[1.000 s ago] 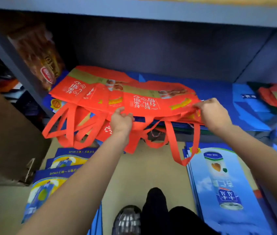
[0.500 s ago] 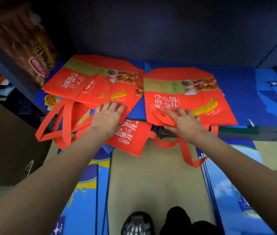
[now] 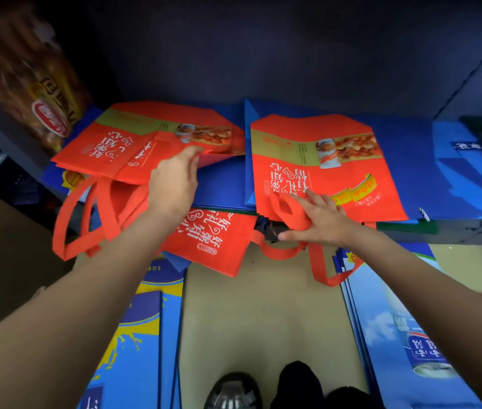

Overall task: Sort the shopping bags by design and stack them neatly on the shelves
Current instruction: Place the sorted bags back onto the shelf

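Two piles of red shopping bags with white lettering lie on blue bags on the shelf point(image 3: 455, 231). My left hand point(image 3: 173, 184) reaches onto the left red pile point(image 3: 110, 149), its fingertips tucked under the edge of a folded red bag there. Another red bag point(image 3: 213, 240) hangs off the shelf edge below that wrist. Several red handles point(image 3: 77, 214) dangle at the left. My right hand point(image 3: 319, 221) lies with straight, spread fingers on the handle loop at the front edge of the right red bag point(image 3: 322, 166), pressing it flat.
Blue bags point(image 3: 428, 172) cover the shelf under the red ones. On the floor, blue printed bags are stacked at left point(image 3: 142, 335) and right point(image 3: 387, 326), with my shoe point(image 3: 231, 391) between. A brown snack-print bag point(image 3: 36, 93) leans against the shelf's left post.
The camera has come closer. My left hand slid forward from lying flat on the left pile and now catches a bag's edge. My right hand stays pressed on the right bag's handles.
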Demonstrator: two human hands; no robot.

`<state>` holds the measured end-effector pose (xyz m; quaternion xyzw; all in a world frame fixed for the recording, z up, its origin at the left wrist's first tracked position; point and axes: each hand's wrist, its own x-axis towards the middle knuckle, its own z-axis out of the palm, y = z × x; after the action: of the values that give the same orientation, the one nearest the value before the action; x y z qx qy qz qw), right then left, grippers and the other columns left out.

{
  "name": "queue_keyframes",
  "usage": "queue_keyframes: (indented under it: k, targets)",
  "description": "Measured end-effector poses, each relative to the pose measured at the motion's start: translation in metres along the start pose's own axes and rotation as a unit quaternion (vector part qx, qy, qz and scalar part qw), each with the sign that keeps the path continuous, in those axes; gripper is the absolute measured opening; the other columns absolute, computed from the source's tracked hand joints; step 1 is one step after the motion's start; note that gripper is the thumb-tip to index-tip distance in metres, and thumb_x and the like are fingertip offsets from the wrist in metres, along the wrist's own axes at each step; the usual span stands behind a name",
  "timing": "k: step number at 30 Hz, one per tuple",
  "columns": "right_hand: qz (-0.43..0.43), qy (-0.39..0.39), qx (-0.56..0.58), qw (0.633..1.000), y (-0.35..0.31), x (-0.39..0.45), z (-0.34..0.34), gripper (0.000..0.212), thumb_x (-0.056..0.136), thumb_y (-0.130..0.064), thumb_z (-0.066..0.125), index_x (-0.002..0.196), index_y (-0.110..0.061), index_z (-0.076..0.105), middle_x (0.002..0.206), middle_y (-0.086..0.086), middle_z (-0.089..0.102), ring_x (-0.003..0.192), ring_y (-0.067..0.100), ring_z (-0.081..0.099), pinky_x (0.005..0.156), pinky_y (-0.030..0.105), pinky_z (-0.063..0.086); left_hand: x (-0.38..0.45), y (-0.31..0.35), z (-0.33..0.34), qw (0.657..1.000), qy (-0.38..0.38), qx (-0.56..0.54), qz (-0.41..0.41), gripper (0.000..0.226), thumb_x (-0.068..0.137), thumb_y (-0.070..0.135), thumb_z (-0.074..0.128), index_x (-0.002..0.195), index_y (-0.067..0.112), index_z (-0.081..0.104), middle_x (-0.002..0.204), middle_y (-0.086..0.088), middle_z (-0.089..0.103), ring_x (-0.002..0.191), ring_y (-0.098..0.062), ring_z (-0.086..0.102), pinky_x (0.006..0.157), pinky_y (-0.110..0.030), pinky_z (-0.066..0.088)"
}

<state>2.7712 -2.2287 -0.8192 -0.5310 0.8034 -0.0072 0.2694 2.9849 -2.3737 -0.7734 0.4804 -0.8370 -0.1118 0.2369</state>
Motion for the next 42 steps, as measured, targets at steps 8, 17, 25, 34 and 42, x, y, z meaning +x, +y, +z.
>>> queue_keyframes:
  k: [8,17,25,34,42]
  targets:
    - [0.017,-0.017,-0.014,1.0,-0.005,0.004,-0.002,0.103,0.071,-0.066,0.063,0.149,-0.034,0.004,0.158,0.003,-0.005,0.144,0.034,-0.005,0.113,0.056,0.008,0.0,0.007,-0.039,0.958,0.226,-0.145,-0.104,0.03,0.097,0.009,0.04,0.119,0.005,0.059,0.116,-0.017,0.064,0.106,-0.032,0.057,0.09,-0.029,0.035]
    - [0.006,0.073,0.706,0.704,0.0,-0.03,-0.043,0.047,0.09,-0.055,0.042,0.132,-0.035,0.037,0.129,0.003,0.054,0.105,0.023,0.061,0.091,0.037,0.049,-0.039,0.095,0.02,0.962,-0.071,-0.238,0.115,0.036,0.092,0.018,0.055,0.127,0.007,0.057,0.129,-0.009,0.058,0.119,-0.019,0.054,0.1,-0.015,0.031]
    - [0.123,0.124,0.67,0.722,-0.006,-0.011,-0.024,0.062,0.082,-0.005,0.068,0.131,-0.015,0.032,0.107,0.005,0.061,0.087,0.019,0.061,0.073,0.038,0.053,-0.046,0.072,0.027,0.965,-0.178,-0.173,0.081,0.056,0.086,0.01,0.064,0.137,0.005,0.042,0.139,-0.013,0.047,0.128,-0.023,0.045,0.101,-0.017,0.025]
    - [0.007,0.242,0.711,0.66,0.035,-0.005,-0.093,0.033,0.084,0.014,0.051,0.104,-0.012,0.057,0.071,0.0,0.07,0.054,0.007,0.065,0.056,0.023,0.056,-0.035,0.039,0.02,0.987,-0.087,-0.131,0.026,0.075,0.075,0.058,0.047,0.134,0.012,0.046,0.135,-0.005,0.051,0.127,-0.023,0.044,0.109,-0.038,0.03]
    - [0.243,0.239,0.351,0.872,0.183,0.026,-0.079,0.054,0.079,-0.005,0.07,0.13,-0.01,0.054,0.116,0.02,0.064,0.085,0.027,0.062,0.094,0.044,0.049,-0.018,0.075,0.061,0.978,-0.175,-0.103,-0.052,0.093,0.076,0.056,0.063,0.148,0.016,0.02,0.153,-0.015,0.02,0.14,-0.031,0.02,0.113,-0.041,0.019]
